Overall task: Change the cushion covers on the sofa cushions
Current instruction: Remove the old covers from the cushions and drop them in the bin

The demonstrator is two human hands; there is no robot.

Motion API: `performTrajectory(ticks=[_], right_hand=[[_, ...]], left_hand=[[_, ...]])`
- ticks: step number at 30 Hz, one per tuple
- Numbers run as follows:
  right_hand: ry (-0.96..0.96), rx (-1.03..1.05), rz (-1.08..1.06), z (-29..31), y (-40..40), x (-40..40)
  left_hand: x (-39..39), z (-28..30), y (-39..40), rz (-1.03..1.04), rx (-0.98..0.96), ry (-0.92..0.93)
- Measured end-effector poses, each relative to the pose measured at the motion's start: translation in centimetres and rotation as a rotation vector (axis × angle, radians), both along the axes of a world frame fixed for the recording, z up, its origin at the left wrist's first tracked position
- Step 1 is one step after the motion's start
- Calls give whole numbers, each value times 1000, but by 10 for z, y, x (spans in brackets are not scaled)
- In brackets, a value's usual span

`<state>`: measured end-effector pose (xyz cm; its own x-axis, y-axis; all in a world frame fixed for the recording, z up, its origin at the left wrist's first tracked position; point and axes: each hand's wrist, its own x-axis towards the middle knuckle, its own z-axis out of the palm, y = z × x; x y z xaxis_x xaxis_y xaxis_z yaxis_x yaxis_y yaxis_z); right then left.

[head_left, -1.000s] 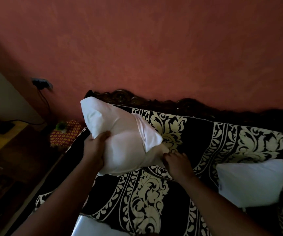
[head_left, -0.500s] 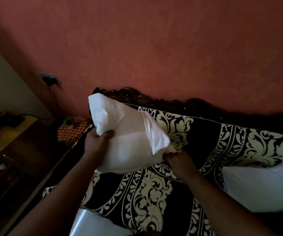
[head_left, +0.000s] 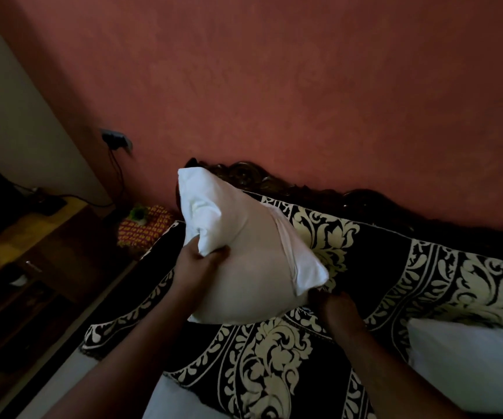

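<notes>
A white cushion [head_left: 244, 255] in a plain white cover is held up over the sofa [head_left: 374, 261], which wears a black throw with a cream floral pattern. My left hand [head_left: 201, 264] grips the cushion's left edge, pinching a fold of the cover. My right hand [head_left: 336, 306] holds the lower right corner, below a loose flap of the cover. A second white cushion [head_left: 471, 361] lies on the seat at the right. Another white cushion or cloth [head_left: 177, 397] shows at the bottom edge.
A carved dark wooden sofa back [head_left: 274, 179] runs along the red wall. Left of the sofa sits a red and yellow patterned object [head_left: 145, 228]. A wooden cabinet [head_left: 17, 261] stands at the far left, and a cable hangs from a wall socket [head_left: 115, 140].
The cushion has tilted and been drawn slightly closer to me between my hands. The view has shifted left, so the right cushion sits nearer the frame's edge.
</notes>
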<state>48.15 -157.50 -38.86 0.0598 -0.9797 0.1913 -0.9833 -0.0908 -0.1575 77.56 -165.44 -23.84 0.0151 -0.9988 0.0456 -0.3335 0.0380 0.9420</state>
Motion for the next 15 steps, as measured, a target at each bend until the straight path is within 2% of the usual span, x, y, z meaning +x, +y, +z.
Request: performTrajectory(ticks=[2, 5, 8, 10, 13, 15], right_hand=[[18, -22, 5, 3, 2, 11], [-92, -109, -14, 11, 2, 20], [-240, -284, -27, 25, 1, 23], [-260, -379, -24, 37, -6, 28], [-232, -439, 36, 60, -21, 37], [-194, -472, 93, 71, -28, 41]], left_hand=[[-1, -1, 1, 43, -47, -158], [6, 0, -2, 179, -137, -416], [15, -4, -4, 129, -90, -450], [10, -9, 2, -12, -130, -604], [-12, -26, 16, -419, -226, -988], [-20, -52, 19, -562, -249, -1109]])
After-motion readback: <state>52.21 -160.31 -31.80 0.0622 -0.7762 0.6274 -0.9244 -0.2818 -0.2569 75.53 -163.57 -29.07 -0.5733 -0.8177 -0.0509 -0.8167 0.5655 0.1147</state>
